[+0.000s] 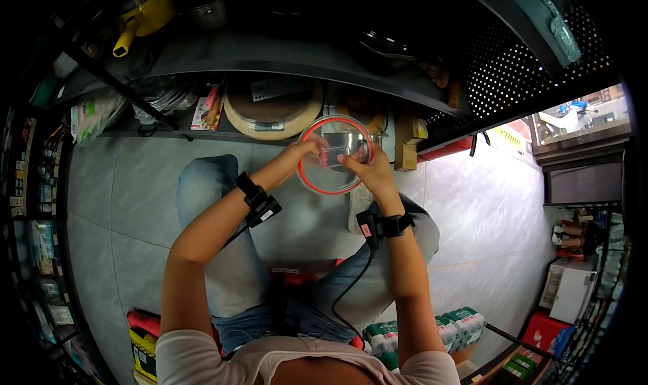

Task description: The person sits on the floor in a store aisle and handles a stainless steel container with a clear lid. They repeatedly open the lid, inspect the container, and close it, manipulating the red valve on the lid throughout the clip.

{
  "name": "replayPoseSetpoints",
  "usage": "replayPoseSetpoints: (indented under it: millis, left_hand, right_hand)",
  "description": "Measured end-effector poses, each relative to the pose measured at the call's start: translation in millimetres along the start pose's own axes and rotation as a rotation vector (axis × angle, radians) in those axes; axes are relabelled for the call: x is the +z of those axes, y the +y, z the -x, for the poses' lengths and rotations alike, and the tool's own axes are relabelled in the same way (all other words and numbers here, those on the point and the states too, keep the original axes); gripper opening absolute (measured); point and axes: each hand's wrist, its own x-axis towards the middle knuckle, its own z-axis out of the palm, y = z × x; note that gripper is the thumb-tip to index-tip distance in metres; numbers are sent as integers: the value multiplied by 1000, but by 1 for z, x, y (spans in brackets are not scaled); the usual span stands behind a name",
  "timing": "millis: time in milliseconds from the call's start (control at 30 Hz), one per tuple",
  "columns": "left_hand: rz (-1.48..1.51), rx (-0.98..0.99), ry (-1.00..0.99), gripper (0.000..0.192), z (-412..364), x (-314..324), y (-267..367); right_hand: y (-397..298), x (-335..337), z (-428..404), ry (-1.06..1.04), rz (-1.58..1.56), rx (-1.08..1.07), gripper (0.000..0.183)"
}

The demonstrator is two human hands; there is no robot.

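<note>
A round clear lid (334, 186) with a red sealing ring is held up in front of the lower shelf. My left hand (310, 149) grips its left side, the fingertips near a small pink part. My right hand (368, 166) grips its right side, with the thumb over the clear surface. Through or behind the lid shows a shiny metal pot or bowl; whether the two touch I cannot tell. A large round wooden-rimmed item (273, 133) lies on the lower shelf just behind my left hand.
The dark shelf edge (263, 66) runs above my hands. Small cardboard boxes (406, 154) stand right of them. A yellow-handled pan (147, 18) sits upper left. Wrapped paper rolls (455, 324) lie behind me at right. A person's legs (569, 235) show far right.
</note>
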Motion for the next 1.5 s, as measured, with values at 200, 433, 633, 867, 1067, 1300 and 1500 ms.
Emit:
replayPoseSetpoints:
  millis: [200,433,633,867,1067,1300,1500]
  left_hand:
    - [-267,-85,80,28,-2,-7,2]
    - [-238,-36,47,34,-1,-11,4]
    - [-215,16,-4,33,-1,-10,5]
    - [-170,28,-50,33,3,-3,10]
    - [-166,-11,-67,38,4,3,16]
    - [-177,6,-63,38,5,0,17]
    - [-193,7,-66,36,6,1,19]
  right_hand:
    - [8,1,-2,40,81,19,45]
    - [3,6,-1,26,50,29,44]
    - [7,3,-4,-27,33,46,43]
    - [7,0,-5,-24,-80,-8,39]
    - [-2,-3,-3,-96,-106,32,41]
    - [-5,-1,-4,-135,-231,47,31]
    - [-14,-2,0,-142,-230,58,31]
